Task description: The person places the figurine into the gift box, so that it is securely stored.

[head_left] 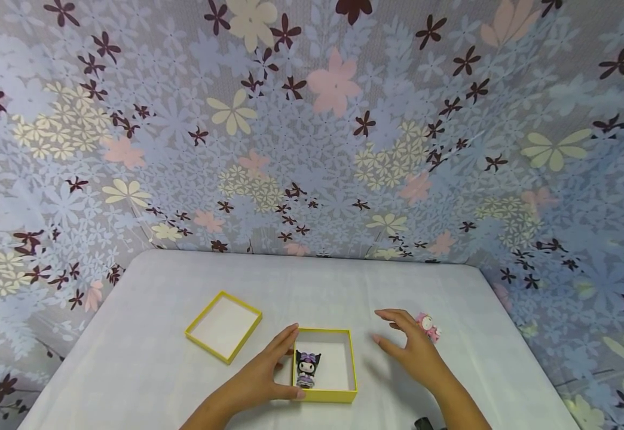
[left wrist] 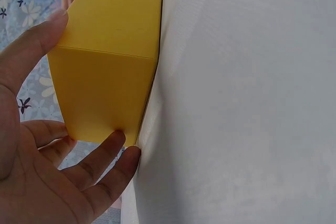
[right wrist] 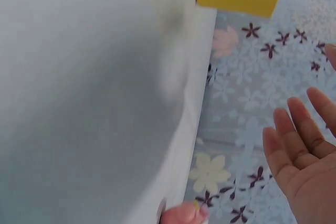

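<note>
A yellow open-topped box (head_left: pixel 327 395) with a white inside stands on the table near its front. In it, along the left wall, lies a small figurine (head_left: pixel 306 370) in black and purple with a white face. My left hand (head_left: pixel 260 379) holds the box at its left side, thumb at the near corner and fingers at the far one; the left wrist view shows the fingers (left wrist: pixel 86 169) against the yellow wall. To the right of the box my right hand (head_left: pixel 411 349) hovers with loosely bent fingers and nothing in them. Just beyond it is a pink and white figurine (head_left: pixel 428 326), partly hidden by the hand.
A shallow yellow-rimmed lid (head_left: pixel 225 327) lies on the table to the left of the box, white inside up. A small black object (head_left: pixel 423 423) sits at the front edge by the right forearm. Flower-patterned cloth (head_left: pixel 312 149) hangs behind the white-covered table (head_left: pixel 312 280).
</note>
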The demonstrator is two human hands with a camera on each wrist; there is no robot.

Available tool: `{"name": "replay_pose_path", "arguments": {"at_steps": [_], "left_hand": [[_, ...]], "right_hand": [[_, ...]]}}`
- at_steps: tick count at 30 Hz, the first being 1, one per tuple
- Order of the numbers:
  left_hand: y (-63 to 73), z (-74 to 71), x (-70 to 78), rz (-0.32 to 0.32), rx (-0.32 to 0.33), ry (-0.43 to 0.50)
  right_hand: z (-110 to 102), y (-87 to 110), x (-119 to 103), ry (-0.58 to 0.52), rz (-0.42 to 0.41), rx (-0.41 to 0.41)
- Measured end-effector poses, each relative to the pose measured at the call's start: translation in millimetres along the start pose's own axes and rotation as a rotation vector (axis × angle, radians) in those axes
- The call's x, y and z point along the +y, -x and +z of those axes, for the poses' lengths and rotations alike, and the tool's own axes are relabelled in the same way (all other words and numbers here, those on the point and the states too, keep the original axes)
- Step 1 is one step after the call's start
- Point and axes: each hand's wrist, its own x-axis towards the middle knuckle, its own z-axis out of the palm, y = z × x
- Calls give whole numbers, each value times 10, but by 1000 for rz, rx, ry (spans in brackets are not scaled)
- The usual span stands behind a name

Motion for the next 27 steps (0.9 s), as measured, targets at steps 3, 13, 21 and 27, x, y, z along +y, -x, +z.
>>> {"name": "replay_pose_path", "arguments": {"at_steps": [3,13,21,27], "left_hand": [[2,-4,-1,5,-2,10],[1,-14,5,3,-3,4],[-16,-19,-22,5,-5,5],[-23,-25,-38,6,-7,8]], "right_hand": [[-65,-1,64,18,37,7],[-271,35,300,63,69,54],[-354,32,457,47,19,140],[-409,22,549,52,71,124]]}}
